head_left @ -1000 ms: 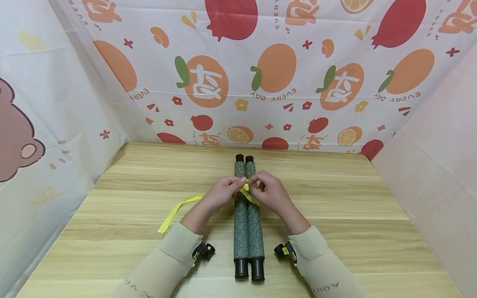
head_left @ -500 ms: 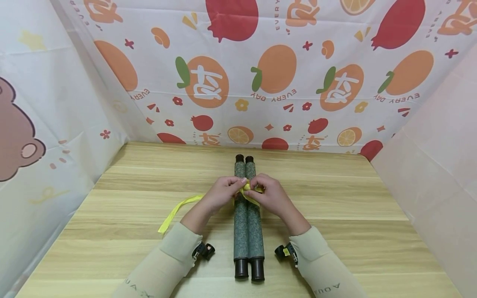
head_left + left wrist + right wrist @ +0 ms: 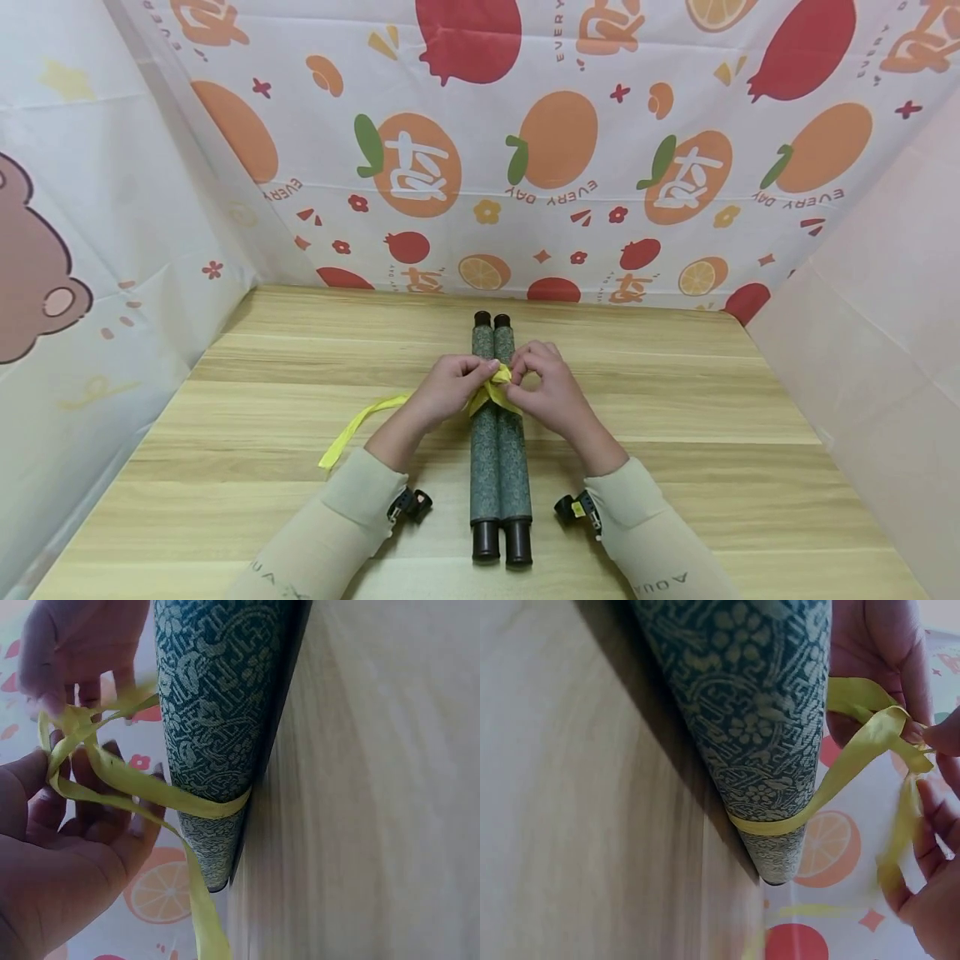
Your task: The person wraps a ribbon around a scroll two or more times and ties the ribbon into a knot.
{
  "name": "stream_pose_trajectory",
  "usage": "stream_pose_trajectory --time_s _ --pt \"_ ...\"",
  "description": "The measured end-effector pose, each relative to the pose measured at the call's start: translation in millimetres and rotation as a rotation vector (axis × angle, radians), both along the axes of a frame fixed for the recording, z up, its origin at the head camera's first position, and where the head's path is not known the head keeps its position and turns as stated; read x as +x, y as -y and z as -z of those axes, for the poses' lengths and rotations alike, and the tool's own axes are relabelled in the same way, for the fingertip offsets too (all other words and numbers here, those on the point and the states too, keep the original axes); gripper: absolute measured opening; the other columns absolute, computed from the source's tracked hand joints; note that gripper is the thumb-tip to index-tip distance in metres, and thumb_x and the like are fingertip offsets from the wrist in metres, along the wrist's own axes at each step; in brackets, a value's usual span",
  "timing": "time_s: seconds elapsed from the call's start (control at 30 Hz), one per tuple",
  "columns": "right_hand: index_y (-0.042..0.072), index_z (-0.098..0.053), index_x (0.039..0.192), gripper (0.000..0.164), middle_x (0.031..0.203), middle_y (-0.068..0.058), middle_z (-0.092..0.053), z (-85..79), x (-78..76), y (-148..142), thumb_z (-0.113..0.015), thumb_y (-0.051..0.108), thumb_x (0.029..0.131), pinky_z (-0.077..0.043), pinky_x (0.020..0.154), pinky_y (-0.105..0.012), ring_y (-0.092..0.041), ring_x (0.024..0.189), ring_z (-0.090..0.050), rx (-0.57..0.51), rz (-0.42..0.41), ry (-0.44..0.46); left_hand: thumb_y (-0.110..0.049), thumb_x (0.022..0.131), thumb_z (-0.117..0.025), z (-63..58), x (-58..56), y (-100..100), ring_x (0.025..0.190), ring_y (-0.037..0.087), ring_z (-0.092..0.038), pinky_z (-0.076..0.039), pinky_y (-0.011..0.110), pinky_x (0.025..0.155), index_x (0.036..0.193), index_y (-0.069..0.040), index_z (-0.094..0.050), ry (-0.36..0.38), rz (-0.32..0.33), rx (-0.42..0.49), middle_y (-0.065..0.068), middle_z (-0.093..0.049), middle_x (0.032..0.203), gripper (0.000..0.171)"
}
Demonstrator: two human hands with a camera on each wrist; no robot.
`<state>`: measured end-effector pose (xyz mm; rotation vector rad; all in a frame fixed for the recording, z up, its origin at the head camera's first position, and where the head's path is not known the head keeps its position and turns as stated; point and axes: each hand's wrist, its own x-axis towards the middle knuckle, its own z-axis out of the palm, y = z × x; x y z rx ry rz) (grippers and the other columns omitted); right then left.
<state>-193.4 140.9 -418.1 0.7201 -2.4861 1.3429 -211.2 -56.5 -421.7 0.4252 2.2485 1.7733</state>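
Note:
A scroll [image 3: 500,467] with two rolls in green patterned cloth and dark end knobs lies lengthwise on the table, its rolls side by side. A yellow ribbon [image 3: 172,796] passes round it and crosses on top. My left hand [image 3: 450,385] pinches the ribbon between thumb and forefinger at the crossing, above the left roll. From the right, my right hand [image 3: 549,387] pinches the ribbon with thumb and fingertips; in the right wrist view a blurred strip hangs near its fingers [image 3: 934,825]. One loose end [image 3: 352,429] trails leftward under the left forearm.
The wooden table [image 3: 675,467] extends to both sides of the scroll. A fruit-print cloth [image 3: 480,150] stands along its back edge, with pale cloth walls [image 3: 112,250] at left and right. Small black cameras [image 3: 412,505] sit on both wrists.
My right hand shifts slightly, its fingers spreading and drawing the ribbon a little to the right. The yellow crossing shows more plainly. My left hand and the scroll stay put.

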Motion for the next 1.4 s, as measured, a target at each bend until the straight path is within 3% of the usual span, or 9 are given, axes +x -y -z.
stream_pose_trajectory --time_s 0.17,0.27,0.4,0.57,0.7,0.87,1.1,1.2,1.4 --pt "0.017 -0.054 0.071 0.022 0.091 0.000 -0.066 -0.8 2.3 1 -0.067 0.002 0.079 -0.050 0.088 -0.041 -0.014 0.095 -0.057 -0.044 -0.016 0.013 -0.036 0.101 -0.056 0.0 1.2 -1 0.065 0.014 -0.045 -0.038 0.023 0.054 0.089 -0.004 -0.073 -0.039 0.013 -0.008 0.002 -0.060 0.075 0.039" --pt "0.014 -0.055 0.071 0.021 0.088 0.001 -0.069 -0.7 2.5 0 -0.065 -0.002 0.081 -0.053 0.079 -0.037 -0.014 0.087 -0.061 -0.097 -0.030 0.093 -0.039 0.100 -0.055 0.0 1.5 -2 0.062 0.014 -0.043 -0.036 0.023 0.052 0.085 -0.004 -0.072 -0.046 0.015 -0.015 0.002 -0.055 0.069 0.041" --pt "0.007 -0.058 0.076 0.015 0.082 -0.003 -0.067 -0.6 -0.3 -2 -0.065 -0.005 0.082 -0.047 0.061 -0.027 -0.016 0.070 -0.055 -0.196 -0.036 0.204 -0.039 0.100 -0.055 0.4 1.5 -2 0.060 0.014 -0.042 -0.035 0.023 0.051 0.085 -0.003 -0.070 -0.039 0.016 -0.018 0.004 -0.052 0.067 0.042" --pt "-0.005 -0.054 0.090 0.008 0.079 -0.003 -0.062 -0.4 -5.2 -7 -0.055 -0.011 0.085 -0.049 0.061 -0.022 -0.012 0.068 -0.054 -0.418 -0.108 0.397 -0.040 0.100 -0.056 1.9 1.2 -2 0.061 0.014 -0.042 -0.036 0.024 0.052 0.082 -0.005 -0.069 -0.038 0.016 -0.034 0.002 -0.052 0.069 0.041" --pt "0.000 -0.047 0.090 0.012 0.080 -0.002 -0.057 1.5 -5.3 -9 -0.048 -0.010 0.084 -0.044 0.062 -0.023 -0.010 0.068 -0.051 -0.540 -0.219 0.514 -0.038 0.100 -0.057 1.9 2.5 -3 0.061 0.015 -0.040 -0.034 0.024 0.054 0.075 -0.006 -0.064 -0.062 0.030 -0.059 -0.001 -0.048 0.065 0.040" --pt "0.009 -0.047 0.088 0.015 0.081 0.001 -0.056 0.4 -2.8 -8 -0.054 -0.004 0.086 -0.035 0.057 -0.024 -0.010 0.065 -0.046 -0.629 -0.294 0.596 -0.036 0.100 -0.057 1.5 3.1 -3 0.062 0.014 -0.041 -0.035 0.024 0.055 0.077 -0.006 -0.066 -0.068 0.028 -0.062 -0.001 -0.049 0.066 0.039" --pt "-0.001 -0.060 0.091 0.004 0.078 0.002 -0.061 -0.6 -3.2 -9 -0.061 -0.001 0.087 -0.040 0.058 -0.024 -0.010 0.066 -0.050 -0.515 -0.160 0.537 -0.040 0.100 -0.057 0.9 1.7 -2 0.060 0.014 -0.040 -0.033 0.023 0.051 0.083 -0.007 -0.069 -0.025 0.007 -0.044 0.000 -0.054 0.069 0.039" --pt "-0.006 -0.065 0.099 0.011 0.084 -0.001 -0.065 0.1 -3.9 -10 -0.062 0.000 0.090 -0.046 0.062 -0.027 -0.013 0.070 -0.054 -0.428 -0.120 0.479 -0.039 0.100 -0.056 0.9 0.7 -1 0.063 0.015 -0.043 -0.036 0.024 0.053 0.085 -0.006 -0.069 -0.011 0.010 -0.032 0.002 -0.059 0.075 0.039" --pt "0.008 -0.072 0.107 0.018 0.085 -0.006 -0.064 -0.5 -3.9 -11 -0.062 0.004 0.094 -0.047 0.059 -0.026 -0.021 0.069 -0.054 -0.190 -0.040 0.319 -0.037 0.100 -0.056 -0.3 0.6 -1 0.056 0.014 -0.042 -0.034 0.024 0.047 0.093 -0.001 -0.070 0.032 0.016 0.029 0.007 -0.066 0.085 0.039"
